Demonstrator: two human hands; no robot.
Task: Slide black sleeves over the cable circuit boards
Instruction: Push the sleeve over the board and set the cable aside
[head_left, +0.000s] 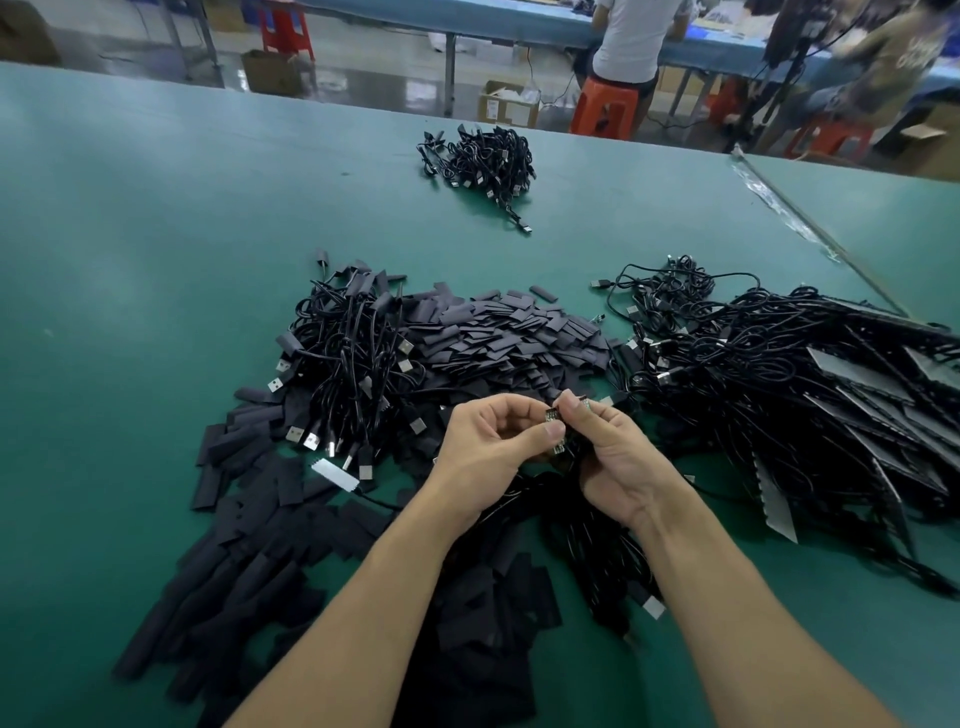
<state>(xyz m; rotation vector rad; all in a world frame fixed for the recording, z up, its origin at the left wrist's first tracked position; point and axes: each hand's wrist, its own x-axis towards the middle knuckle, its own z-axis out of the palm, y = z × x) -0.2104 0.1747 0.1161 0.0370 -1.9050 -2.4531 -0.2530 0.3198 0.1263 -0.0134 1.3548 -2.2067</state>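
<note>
Loads left, I reckon: cables (779, 405) right of my right hand (618, 457), sleeves (519, 332) beyond it. My left hand (488, 441) and right both pinch one board (553, 415), pads showing.

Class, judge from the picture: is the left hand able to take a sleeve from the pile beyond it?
Probably not yet: the path to the sleeve pile is open, but the left hand pinches the circuit board along with the right hand, so it must release first.
</note>
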